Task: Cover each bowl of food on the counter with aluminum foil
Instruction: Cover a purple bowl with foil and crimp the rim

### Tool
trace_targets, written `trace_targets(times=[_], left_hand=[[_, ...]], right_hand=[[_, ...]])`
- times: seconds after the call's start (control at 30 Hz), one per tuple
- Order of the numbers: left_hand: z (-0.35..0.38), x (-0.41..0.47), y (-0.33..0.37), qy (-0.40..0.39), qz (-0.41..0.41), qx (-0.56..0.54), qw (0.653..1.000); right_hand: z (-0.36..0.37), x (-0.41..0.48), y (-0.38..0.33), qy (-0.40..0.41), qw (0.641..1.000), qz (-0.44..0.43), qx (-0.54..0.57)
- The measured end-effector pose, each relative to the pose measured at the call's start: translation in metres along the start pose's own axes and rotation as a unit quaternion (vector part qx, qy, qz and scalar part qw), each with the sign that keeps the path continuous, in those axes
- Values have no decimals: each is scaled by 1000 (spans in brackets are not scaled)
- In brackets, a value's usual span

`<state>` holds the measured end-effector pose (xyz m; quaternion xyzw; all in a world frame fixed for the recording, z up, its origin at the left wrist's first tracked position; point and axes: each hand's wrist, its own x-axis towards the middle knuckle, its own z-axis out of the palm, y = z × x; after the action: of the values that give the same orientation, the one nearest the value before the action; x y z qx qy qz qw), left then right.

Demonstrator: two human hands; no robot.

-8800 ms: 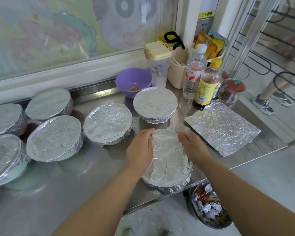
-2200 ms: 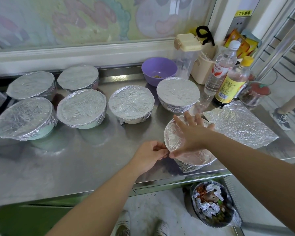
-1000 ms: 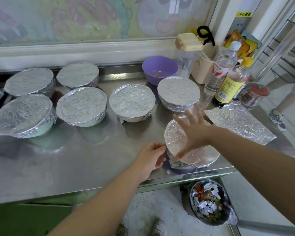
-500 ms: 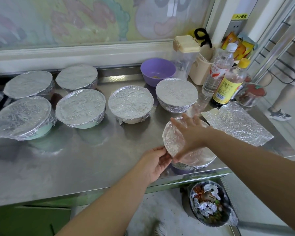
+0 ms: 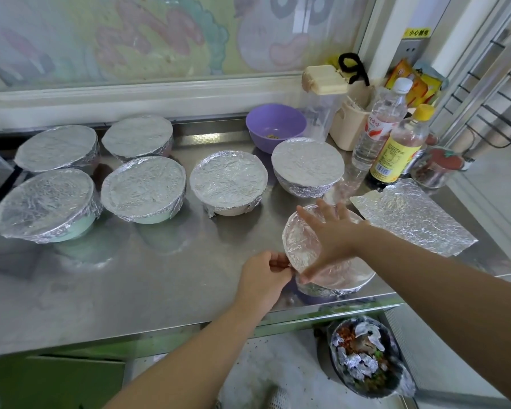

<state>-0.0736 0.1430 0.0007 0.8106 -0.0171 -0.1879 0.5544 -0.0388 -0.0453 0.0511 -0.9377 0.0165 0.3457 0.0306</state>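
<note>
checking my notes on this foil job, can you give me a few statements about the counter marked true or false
1. The right hand lies flat on the foil cover of the nearest bowl. True.
2. The purple bowl is covered with foil. False: it stands uncovered.
3. The left hand grips a bottle. False: its fingers pinch the foil cover's edge.
4. A loose foil sheet lies on the counter, right of the nearest bowl. True.
5. The yellow-capped bottle lies on its side. False: it stands upright.
</note>
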Motion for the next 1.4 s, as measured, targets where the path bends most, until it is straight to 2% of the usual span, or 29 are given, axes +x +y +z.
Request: trace_targets(times=[0.23, 0.43, 0.6, 0.77, 0.83, 0.9, 1.0, 1.1, 1.17, 1.27, 1.33, 1.4], left_hand=[[-13, 9, -6, -29, 117, 158, 980], [-28, 33, -1, -121, 93, 161, 975], [-35, 57, 2, -132, 116, 216, 960], [-35, 76, 9, -165, 179, 302, 922], [-36, 78, 7, -151, 188, 306, 921], [-37, 76, 2, -101, 174, 254, 946], [-34, 64, -3, -11, 104, 126, 987], [-26, 50, -7, -27, 40, 64, 997], [-23, 40, -8, -36, -16, -13, 999], [-14, 21, -8, -67, -112, -152, 980], [-6, 14, -13, -83, -132, -179, 971], [-1, 8, -19, -72, -113, -180, 974]], right_hand=[[0, -1, 0, 4, 1000, -1, 7], [0, -2, -2, 5, 1000, 0, 4], [-1, -4, -3, 8, 1000, -2, 11], [0, -4, -3, 15, 1000, 4, 17], [1, -4, -3, 23, 999, 22, 29], [5, -4, -4, 39, 996, 65, 53], [10, -1, -11, 39, 987, 123, 91], [6, 2, -12, 18, 986, 139, 89], [-1, 2, -8, 23, 991, 112, 63], [-6, 0, -4, 8, 1000, 21, 12], [-4, -1, -4, -16, 1000, -7, 0], [-2, -3, -5, -16, 1000, -9, -11]])
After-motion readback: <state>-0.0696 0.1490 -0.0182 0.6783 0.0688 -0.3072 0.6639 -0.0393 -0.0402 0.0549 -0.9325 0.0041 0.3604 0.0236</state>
